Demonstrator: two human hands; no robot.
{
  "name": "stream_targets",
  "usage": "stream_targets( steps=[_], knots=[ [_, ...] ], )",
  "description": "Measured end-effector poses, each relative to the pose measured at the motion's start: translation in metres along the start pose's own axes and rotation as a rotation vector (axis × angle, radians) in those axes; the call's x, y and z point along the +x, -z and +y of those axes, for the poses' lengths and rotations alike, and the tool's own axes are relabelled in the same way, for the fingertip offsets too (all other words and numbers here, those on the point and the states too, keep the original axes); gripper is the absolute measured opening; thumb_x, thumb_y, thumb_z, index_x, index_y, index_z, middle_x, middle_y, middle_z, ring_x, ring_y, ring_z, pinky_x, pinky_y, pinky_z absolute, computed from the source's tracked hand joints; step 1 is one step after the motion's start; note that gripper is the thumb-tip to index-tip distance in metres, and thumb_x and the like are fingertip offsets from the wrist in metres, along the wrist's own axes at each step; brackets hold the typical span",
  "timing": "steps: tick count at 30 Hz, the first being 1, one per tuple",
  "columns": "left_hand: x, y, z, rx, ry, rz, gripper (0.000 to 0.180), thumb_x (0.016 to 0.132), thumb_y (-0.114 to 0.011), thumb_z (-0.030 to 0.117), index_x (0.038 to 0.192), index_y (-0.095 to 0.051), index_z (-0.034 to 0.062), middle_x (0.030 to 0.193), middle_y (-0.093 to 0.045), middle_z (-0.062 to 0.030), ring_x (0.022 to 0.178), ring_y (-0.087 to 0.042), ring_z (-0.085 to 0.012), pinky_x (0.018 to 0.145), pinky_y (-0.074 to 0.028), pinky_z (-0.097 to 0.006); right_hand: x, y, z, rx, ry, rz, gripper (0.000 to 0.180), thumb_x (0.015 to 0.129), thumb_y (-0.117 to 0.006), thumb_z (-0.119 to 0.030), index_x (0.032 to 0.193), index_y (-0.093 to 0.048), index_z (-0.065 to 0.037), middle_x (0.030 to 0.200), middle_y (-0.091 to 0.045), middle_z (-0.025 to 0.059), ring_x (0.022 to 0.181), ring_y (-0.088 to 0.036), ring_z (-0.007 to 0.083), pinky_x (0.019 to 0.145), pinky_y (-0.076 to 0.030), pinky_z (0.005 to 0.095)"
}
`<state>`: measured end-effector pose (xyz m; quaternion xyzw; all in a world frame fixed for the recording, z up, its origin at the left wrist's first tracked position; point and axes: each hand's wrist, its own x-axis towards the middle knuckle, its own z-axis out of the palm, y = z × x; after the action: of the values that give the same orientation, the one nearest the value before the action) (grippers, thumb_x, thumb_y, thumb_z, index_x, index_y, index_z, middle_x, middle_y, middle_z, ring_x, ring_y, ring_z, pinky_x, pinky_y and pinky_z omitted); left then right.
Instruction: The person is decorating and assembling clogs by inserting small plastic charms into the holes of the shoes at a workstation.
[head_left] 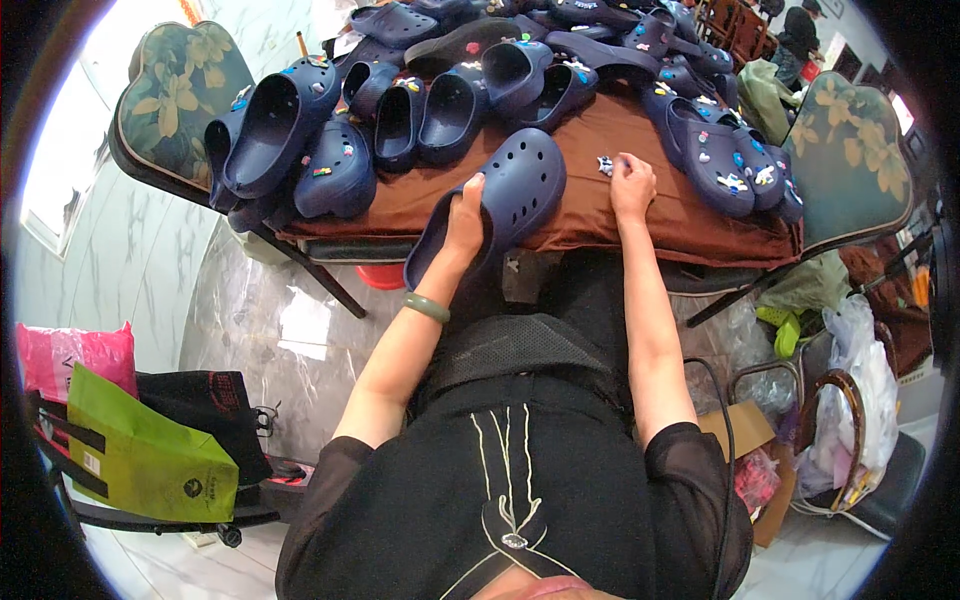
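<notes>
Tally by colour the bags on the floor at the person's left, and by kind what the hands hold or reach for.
Pink bag: 1
Green bag: 1
Black bag: 1
Navy clog in left hand: 1
Charm by right hand: 1
Total: 5

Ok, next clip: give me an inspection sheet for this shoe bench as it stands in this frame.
Surface: brown cloth over a low table, bare patch in front of the person.
Job's things: plain navy clog at the near edge; small charm on the cloth.
Clutter: many navy clogs piled along the back and sides, several with coloured charms.
Hands: left hand grips the plain clog's rim; right hand closed, resting by the charm; whether it pinches anything cannot be told.
Cables: one dark cord by the right arm.
Surroundings: cushioned chairs both sides, green bag, pink bag, cardboard box, marble floor.
</notes>
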<state>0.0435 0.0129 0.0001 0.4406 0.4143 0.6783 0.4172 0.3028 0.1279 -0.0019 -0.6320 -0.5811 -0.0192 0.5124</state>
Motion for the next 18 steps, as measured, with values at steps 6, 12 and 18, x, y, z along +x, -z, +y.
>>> stream_targets(
  steps=[6, 12, 18],
  knots=[
    [0.002, 0.004, -0.001, -0.092, 0.062, -0.068, 0.046, 0.092, -0.040, 0.040, 0.093, -0.057, -0.0028, 0.086, -0.059, -0.0073, 0.081, -0.055, -0.0147, 0.075, -0.043, -0.030, -0.006, 0.001, -0.018, -0.304, 0.154, -0.120, 0.023, 0.078, -0.060, -0.027, 0.098, -0.067, -0.018, 0.108, -0.058, 0.0067, 0.106, -0.049, 0.0316, 0.089, -0.038, 0.0498],
    [-0.008, -0.002, 0.018, 0.001, 0.056, -0.076, 0.046, 0.090, -0.042, 0.043, 0.096, -0.060, 0.0016, 0.090, -0.060, -0.0040, 0.081, -0.055, -0.0127, 0.074, -0.043, -0.028, -0.003, 0.003, -0.012, -0.156, 0.042, -0.216, 0.022, 0.079, -0.059, -0.026, 0.097, -0.066, -0.017, 0.101, -0.062, 0.0087, 0.106, -0.049, 0.0335, 0.090, -0.037, 0.0487],
    [-0.012, -0.004, 0.021, 0.000, 0.058, -0.106, 0.046, 0.091, -0.041, 0.043, 0.098, -0.059, 0.0023, 0.092, -0.060, -0.0036, 0.082, -0.054, -0.0117, 0.076, -0.042, -0.027, -0.008, -0.003, -0.014, -0.346, 0.192, -0.141, 0.021, 0.078, -0.063, -0.028, 0.095, -0.066, -0.017, 0.101, -0.061, 0.0052, 0.104, -0.048, 0.0279, 0.090, -0.033, 0.0490]
  ],
)
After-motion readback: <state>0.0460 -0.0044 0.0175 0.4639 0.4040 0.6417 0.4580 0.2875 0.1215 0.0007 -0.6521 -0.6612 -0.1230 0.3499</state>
